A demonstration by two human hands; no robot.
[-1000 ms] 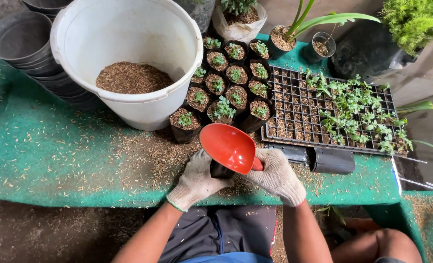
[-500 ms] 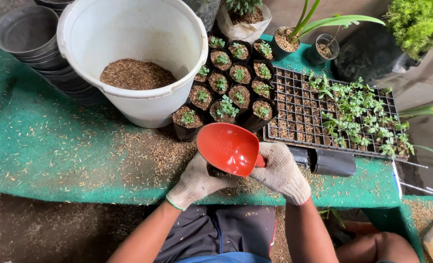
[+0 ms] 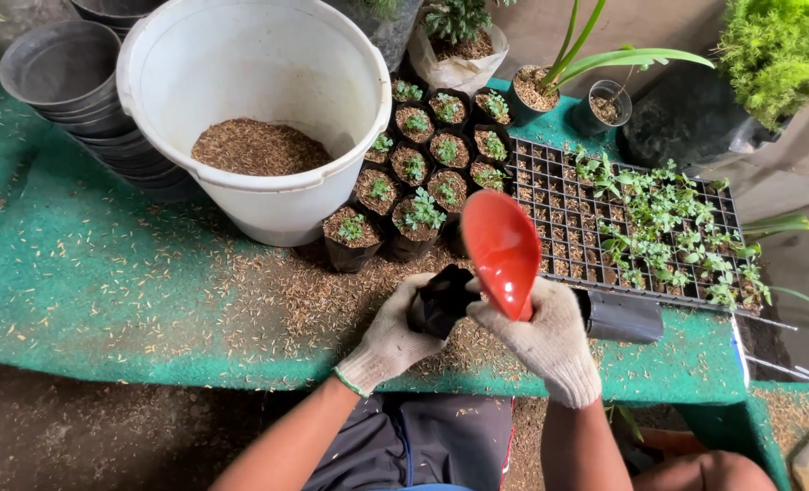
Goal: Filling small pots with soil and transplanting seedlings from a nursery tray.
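Both hands are wearing off-white knit gloves and are working at the near edge of the green mat [image 3: 77, 273], just in front of the white bucket [image 3: 250, 100]. The left hand [image 3: 395, 332] is closing around a small black grow bag [image 3: 441, 300], fingers wrapped on its side, holding it off the mat in front of the bucket and to its right. The right hand [image 3: 536, 332] is gripping the handle of a red scoop [image 3: 502, 250], fist shut on it; the scoop is touching the bag's right side. Compared with half a second ago, the scoop is standing tilted up on edge with its hollow facing left, whereas before it was lying nearly flat, covering the bag from above; the bag is now showing clearly. The bucket is holding brown husk growing mix [image 3: 259, 145] at its bottom, unchanged. Loose husk is lying scattered on the mat in front of the bucket. Filled black bags with small green seedlings [image 3: 418, 168] are standing clustered against the bucket's right side. A black seedling tray [image 3: 641, 218] is sitting further right of the bucket, partly filled with sprouts. Stacked empty black pots [image 3: 59, 73] are sitting to the left of the bucket.
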